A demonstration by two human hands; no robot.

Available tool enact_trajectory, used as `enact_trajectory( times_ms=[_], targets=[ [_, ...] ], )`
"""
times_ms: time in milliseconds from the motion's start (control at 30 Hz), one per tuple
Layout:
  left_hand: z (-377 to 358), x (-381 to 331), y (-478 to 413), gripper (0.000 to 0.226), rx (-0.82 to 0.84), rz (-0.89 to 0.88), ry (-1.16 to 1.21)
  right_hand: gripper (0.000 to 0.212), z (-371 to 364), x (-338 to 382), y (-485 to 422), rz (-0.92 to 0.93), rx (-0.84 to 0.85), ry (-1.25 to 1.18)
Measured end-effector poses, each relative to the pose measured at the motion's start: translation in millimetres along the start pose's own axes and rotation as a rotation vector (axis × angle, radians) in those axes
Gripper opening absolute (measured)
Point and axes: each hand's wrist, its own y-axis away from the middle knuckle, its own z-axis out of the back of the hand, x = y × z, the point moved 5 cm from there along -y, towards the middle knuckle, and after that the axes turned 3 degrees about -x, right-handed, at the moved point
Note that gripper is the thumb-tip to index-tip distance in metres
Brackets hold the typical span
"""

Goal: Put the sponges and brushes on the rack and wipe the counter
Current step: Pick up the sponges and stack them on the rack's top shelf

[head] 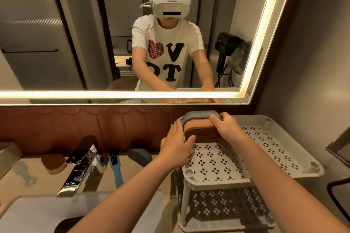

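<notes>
- Held a stack of sponges (200,128) on the rack (274,149) top shelf, right hand (225,126) clamped over it.
- Steadied with left hand (176,142), fingers apart, flat against the stack.
- Left blue brush (115,168) on the counter (132,178).

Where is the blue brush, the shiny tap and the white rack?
blue brush (116,170): head view, on its handle.
shiny tap (78,168): head view, on the spout's middle.
white rack (251,159): head view, on the top shelf's bare floor.

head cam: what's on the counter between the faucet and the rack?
In the head view, between the faucet and the rack: a white-handled brush, a blue brush, and a grey sponge lying by the backsplash.
</notes>
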Motion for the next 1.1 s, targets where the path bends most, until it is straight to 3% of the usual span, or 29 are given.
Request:
enact_trajectory(
  times_ms=[133, 267, 533, 700, 867, 1000, 1100],
  targets=[
    [-0.9, -1.2, 0.4, 0.073, 0.011, 0.005, -0.002, 0.055, 1.9, 0.5, 4.0, -0.002, -0.083, 0.073],
    [-2.2, 2.0, -1.7, 0.07, 0.0, 0.001, 0.011, 0.042, 9.0, -0.7, 8.7, -0.017, -0.173, 0.123],
    [27.5, -3.7, 11.3, 0.058, -0.162, -0.088, 0.184, 0.032, 22.4, 16.5, 30.9, 0.178, -0.401, 0.086],
    [64.2, -1.7, 38.1, 0.036, -0.116, -0.229, 0.076, 0.017, 10.1, 41.1, 65.6, 0.305, -0.243, 0.005],
    [98.7, 23.5, 64.2, 0.03, -0.007, -0.317, -0.166, 0.007, -26.3, 73.2, 119.7, 0.446, -0.026, -0.038],
    [129.4, 64.3, 88.0, 0.027, 0.003, -0.297, -0.163, 0.008, -70.6, 92.4, 149.9, 0.539, 0.129, -0.007],
    [140.5, 93.4, 97.6, 0.023, -0.018, -0.254, -0.149, 0.021, -94.4, 85.0, 152.2, 0.498, 0.259, 0.021]
  ],
)
